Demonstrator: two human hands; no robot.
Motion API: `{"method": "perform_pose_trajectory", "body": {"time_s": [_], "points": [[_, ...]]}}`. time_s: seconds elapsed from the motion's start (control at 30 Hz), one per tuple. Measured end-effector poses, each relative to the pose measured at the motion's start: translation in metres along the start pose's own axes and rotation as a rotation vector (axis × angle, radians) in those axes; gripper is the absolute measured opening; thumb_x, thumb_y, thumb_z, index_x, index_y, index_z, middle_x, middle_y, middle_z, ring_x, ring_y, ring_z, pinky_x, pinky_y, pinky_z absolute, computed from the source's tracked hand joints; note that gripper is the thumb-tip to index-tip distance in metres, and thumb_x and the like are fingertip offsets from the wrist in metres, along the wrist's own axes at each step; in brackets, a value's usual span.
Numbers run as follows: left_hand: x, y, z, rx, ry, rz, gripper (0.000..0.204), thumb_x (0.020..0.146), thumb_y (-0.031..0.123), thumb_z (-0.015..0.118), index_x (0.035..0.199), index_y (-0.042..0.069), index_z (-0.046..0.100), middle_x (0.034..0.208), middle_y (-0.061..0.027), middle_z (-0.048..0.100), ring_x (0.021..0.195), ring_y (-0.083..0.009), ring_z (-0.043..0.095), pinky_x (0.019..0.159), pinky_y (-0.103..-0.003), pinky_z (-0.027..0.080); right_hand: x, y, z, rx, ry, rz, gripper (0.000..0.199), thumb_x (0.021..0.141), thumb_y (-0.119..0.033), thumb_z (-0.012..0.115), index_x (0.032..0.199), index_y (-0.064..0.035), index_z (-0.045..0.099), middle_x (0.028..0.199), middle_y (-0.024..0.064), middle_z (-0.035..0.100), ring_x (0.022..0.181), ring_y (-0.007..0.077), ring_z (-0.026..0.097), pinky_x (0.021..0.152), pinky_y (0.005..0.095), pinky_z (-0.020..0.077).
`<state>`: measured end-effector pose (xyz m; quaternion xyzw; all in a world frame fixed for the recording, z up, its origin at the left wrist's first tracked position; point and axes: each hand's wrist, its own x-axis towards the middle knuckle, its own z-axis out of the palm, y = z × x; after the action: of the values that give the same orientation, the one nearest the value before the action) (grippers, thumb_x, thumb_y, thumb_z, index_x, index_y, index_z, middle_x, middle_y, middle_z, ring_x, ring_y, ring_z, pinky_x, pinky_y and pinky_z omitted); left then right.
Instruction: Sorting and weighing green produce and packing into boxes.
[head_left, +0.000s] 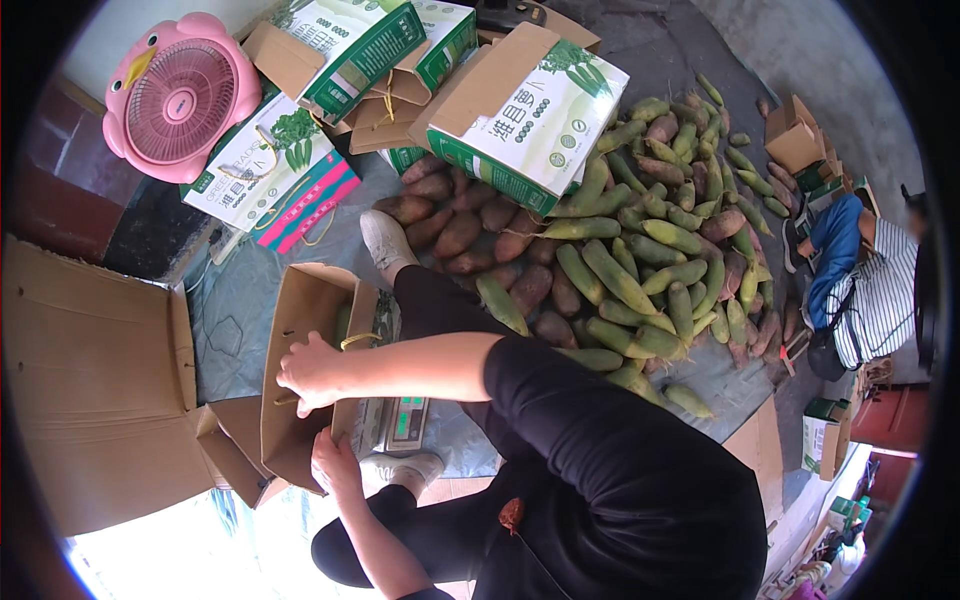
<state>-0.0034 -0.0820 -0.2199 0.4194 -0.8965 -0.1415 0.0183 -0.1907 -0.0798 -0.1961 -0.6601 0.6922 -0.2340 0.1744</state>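
Observation:
An open brown cardboard box [318,290] stands beside my legs, at or on a flat scale with a lit green display [408,420]. My right hand [312,375] reaches across the box's opening, its fingers bent together at the far wall. A bit of yellow cord shows just below them; whether they grip it is hidden. My left hand [335,462] is closed on the box's near edge. A yellow cord handle [360,340] loops from the side wall by my right forearm. Something green, partly hidden, shows inside the box.
A large pile of green radishes [620,275] and reddish-brown sweet potatoes [458,235] lies on a grey sheet. Printed cartons [530,110] and a pink fan [180,100] stand behind. Flattened cardboard [100,380] is at left. Another person in a striped top [875,295] crouches at right.

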Motion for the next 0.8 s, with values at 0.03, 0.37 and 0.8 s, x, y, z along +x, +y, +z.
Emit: {"method": "perform_pose_trajectory", "body": {"time_s": [0.03, 0.37, 0.8], "points": [[0.0, 0.001, -0.001, 0.0, -0.008, 0.005, 0.017, 0.077, 0.01, 0.061, 0.093, 0.004, 0.06, 0.087, -0.0161, 0.06, 0.083, -0.037, 0.059, 0.07, -0.045, 0.046, -0.012, 0.003, -0.023, 0.127, 0.114, -0.032, 0.04, 0.066, -0.033, 0.077, 0.097, -0.01, 0.067, 0.091, 0.0054, 0.065, 0.087, 0.0252, 0.062, 0.084, 0.0463, 0.0392], [0.0, 0.006, -0.003, -0.038, 0.031, 0.013, 0.018, 0.075, 0.007, 0.062, 0.092, 0.002, 0.062, 0.087, -0.0177, 0.062, 0.084, -0.0378, 0.061, 0.072, -0.044, 0.047, -0.239, 0.193, -0.133, 0.911, 1.388, 0.56, 0.058, 0.078, -0.026, 0.074, 0.123, -0.004, 0.046, 0.115, 0.0115, 0.054, 0.105, 0.02, 0.053, 0.086, 0.0369, 0.0459], [0.001, 0.017, -0.019, -0.254, 0.123, 0.024, 0.038, 0.073, 0.003, 0.064, 0.111, 0.001, 0.059, 0.103, -0.0146, 0.06, 0.097, -0.0294, 0.059, 0.083, -0.039, 0.046, -0.283, 0.297, -0.08, 1.534, 1.191, 0.845, 0.125, 0.068, -0.05, 0.078, 0.146, -0.0239, -0.016, 0.153, 0.0149, 0.004, 0.136, 0.0446, 0.015, 0.095, 0.074, 0.0197]]}}
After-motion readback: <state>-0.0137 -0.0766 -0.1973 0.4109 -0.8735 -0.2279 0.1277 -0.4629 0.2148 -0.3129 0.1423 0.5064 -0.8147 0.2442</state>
